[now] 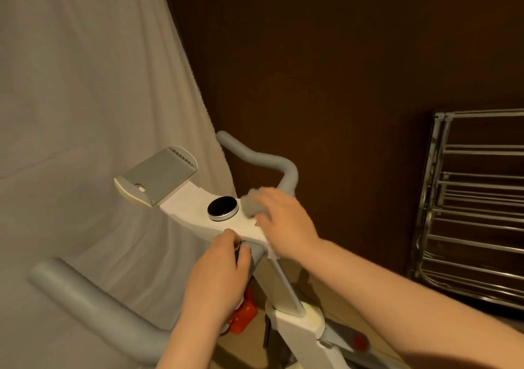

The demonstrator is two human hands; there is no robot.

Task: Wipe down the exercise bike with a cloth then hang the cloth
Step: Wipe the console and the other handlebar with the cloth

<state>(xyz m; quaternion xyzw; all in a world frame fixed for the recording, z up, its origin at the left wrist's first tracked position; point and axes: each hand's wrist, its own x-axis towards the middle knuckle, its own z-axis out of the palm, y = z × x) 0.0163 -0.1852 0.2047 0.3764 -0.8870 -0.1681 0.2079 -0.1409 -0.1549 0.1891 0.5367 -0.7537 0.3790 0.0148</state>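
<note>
On the exercise bike (195, 212) console, your right hand (283, 218) holds a bunched grey cloth (251, 205) beside the dial (223, 208); your left hand (215, 272) curls round the stem.

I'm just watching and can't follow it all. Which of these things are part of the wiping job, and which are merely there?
Part of the job:
- exercise bike
- grey cloth under the right hand
- left hand, its grip on the bike's stem
- metal drying rack, a likely place to hang the cloth

Merely there:
- white sheet
- red box on the floor
</note>
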